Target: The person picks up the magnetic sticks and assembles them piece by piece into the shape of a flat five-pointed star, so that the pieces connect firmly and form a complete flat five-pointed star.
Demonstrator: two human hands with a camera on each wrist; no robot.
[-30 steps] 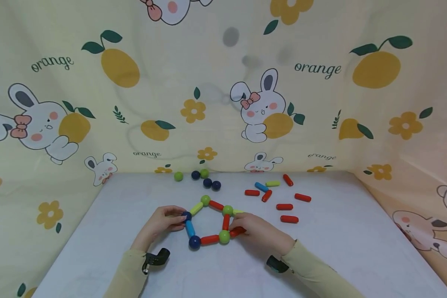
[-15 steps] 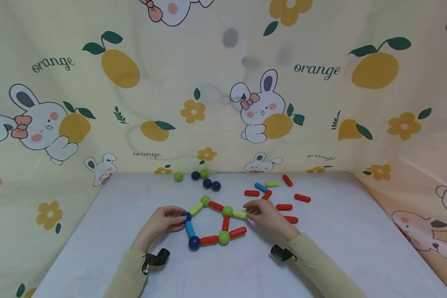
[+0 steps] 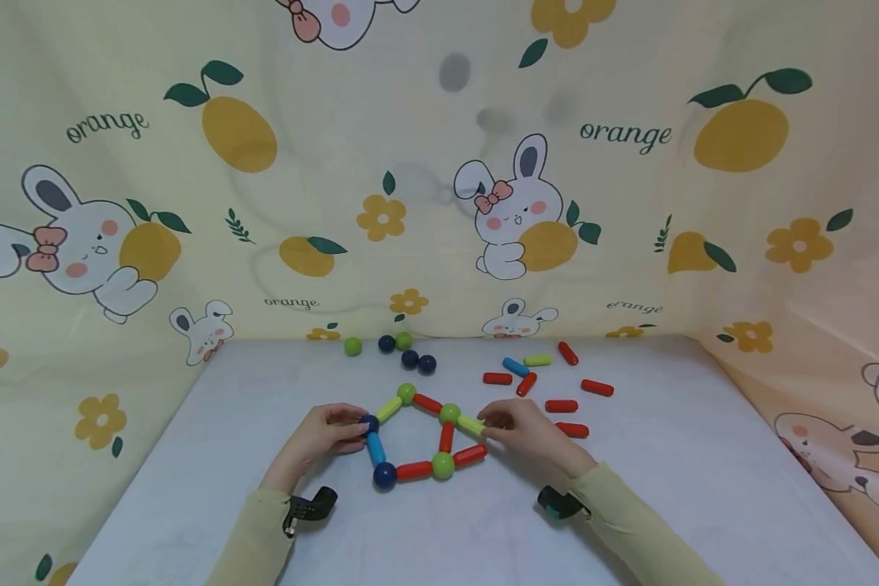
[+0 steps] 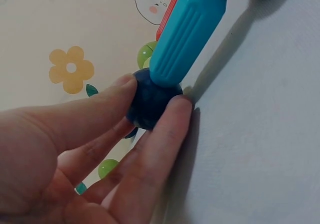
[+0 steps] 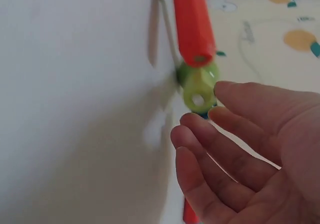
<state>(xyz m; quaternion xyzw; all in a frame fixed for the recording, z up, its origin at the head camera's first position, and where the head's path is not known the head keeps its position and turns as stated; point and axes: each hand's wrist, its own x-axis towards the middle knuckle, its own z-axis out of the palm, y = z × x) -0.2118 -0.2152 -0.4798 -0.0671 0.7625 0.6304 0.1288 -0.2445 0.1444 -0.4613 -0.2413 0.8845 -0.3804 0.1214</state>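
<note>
- So yeah, white table (image 3: 425, 545) spreads out under the frame (image 3: 414, 471).
- That frame's a five-sided ring of sticks and balls sitting on it, with a lime stick (image 3: 470, 424) and a red stick (image 3: 470, 456) poking out its right side, tips apart.
- Right hand (image 3: 522, 427), right of the frame: fingertips at the lime stick's free end, can't tell if they're pinching.
- Left hand (image 3: 327, 431), at the frame's left corner: thumb and fingers clamped on a navy ball (image 4: 155, 101).
- Eight loose sticks (image 3: 561, 405), right of and beyond the frame, mostly red.
- Five loose balls (image 3: 409, 360), just past its far corner.
</note>
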